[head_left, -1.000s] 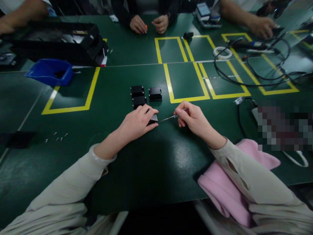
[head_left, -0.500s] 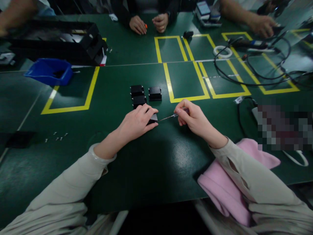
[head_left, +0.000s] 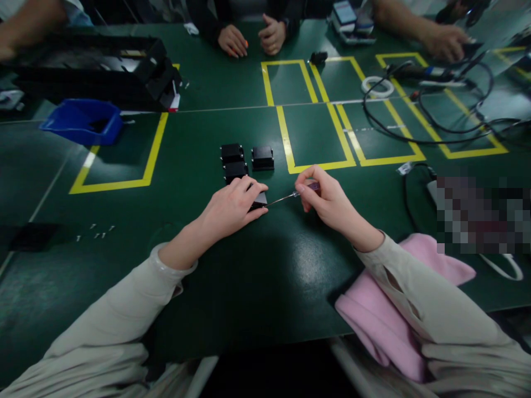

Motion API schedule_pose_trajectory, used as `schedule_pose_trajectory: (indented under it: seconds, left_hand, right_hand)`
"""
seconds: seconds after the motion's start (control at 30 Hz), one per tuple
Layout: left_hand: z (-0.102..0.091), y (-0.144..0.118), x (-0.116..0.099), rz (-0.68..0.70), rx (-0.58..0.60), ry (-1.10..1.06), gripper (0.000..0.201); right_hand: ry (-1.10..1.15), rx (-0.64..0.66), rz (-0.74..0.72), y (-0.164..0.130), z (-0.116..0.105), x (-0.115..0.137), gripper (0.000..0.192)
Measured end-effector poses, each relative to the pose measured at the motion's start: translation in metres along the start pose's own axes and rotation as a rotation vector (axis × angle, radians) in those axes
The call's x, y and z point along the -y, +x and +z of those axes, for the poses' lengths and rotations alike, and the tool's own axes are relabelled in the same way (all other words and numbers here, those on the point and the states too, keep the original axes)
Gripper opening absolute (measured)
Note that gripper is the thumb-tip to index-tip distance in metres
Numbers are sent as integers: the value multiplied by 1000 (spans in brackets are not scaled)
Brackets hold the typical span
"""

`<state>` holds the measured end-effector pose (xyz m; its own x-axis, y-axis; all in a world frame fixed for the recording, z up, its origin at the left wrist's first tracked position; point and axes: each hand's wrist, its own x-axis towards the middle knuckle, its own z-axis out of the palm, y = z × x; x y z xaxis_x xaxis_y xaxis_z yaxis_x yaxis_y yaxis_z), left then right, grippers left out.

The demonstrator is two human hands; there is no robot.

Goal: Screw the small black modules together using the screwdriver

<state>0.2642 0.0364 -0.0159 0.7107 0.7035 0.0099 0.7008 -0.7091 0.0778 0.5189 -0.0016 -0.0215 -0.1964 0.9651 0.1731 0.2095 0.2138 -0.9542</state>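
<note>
My left hand (head_left: 230,205) is closed over a small black box (head_left: 259,202), pressing it to the table; the fingers cover most of it. In my right hand (head_left: 326,196) is a screwdriver (head_left: 314,188) with a dark reddish handle, gripped between thumb and fingers. Its thin shaft slants down to the left, and the tip meets the near right corner of the held box. Just beyond my left hand stand two similar black boxes, one (head_left: 231,152) behind the other (head_left: 235,170), with small screws at their sides. Another black box (head_left: 263,157) sits to their right.
Several loose screws (head_left: 98,235) lie at left near a dark flat piece (head_left: 33,236). A blue bin (head_left: 85,121) and black trays (head_left: 157,72) stand at the far left. Pink cloth (head_left: 373,315) lies under my right forearm. Black cables (head_left: 431,142) loop at right. Co-workers' hands (head_left: 271,36) rest opposite.
My right hand and the screwdriver handle have shifted very slightly, with the tip at the same corner. My left hand stays put. Across the table, a co-worker's thumb has lifted.
</note>
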Motion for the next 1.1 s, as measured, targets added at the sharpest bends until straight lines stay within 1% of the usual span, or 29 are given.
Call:
schedule_pose_trajectory:
  seconds: [0.1,0.27,0.47,0.7,0.93,1.1]
  left_hand:
    - [-1,0,0,6,7,-2,45]
    - [1,0,0,7,-4,-3,44]
    - [0,0,0,16,-8,3,44]
    - [1,0,1,20,-11,-4,44]
    - [1,0,1,16,-9,-4,45]
    - [0,0,1,8,-1,-8,44]
  right_hand:
    - [-8,-24,-26,0,1,0,23]
    - [-29,7,5,0,1,0,23]
    - [22,-48,-12,-1,3,-4,21]
    - [-44,0,2,-1,0,-1,25]
    - [-40,0,-3,0,-1,-1,20]
    - [-50,8,21,1,-2,0,25]
